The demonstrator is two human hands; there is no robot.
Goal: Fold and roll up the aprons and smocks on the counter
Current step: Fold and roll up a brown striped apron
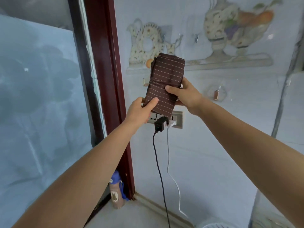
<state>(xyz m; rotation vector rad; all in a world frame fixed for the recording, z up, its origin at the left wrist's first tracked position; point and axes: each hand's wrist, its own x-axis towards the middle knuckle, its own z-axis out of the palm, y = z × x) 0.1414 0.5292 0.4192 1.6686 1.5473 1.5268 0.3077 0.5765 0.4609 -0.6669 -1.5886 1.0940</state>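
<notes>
Pale wall tiles [213, 112] are filling the centre and right of the frame, and both arms are reaching up in front of them. The left hand [141, 111] is pinching the lower end of the brown striped apron [164, 83], thumb on the front and fingers behind. The right hand [184, 94] is gripping its middle, thumb lying across the stripes and fingers curling round the back. The apron is hanging upright as a narrow folded bundle at frame centre, well above the bench [144, 216]. I judge the two grips are keeping the layers from slipping apart while the bundle is being tightened or readied for putting away.

Just below the bundle's lower edge, a wall socket [178, 119] is carrying a black charger [159, 125], and the cloth is nearly touching it. A black cable [157, 162] and a white cable [172, 176] are trailing down toward the bench, so lowering the bundle straight down is risking a snag. Left of centre a dark red door frame [108, 79] is closing in that side, with a bottle [116, 193] standing at its foot. Open room is lying to the right, along the bare tiles beneath the metal hooks [197, 37].
</notes>
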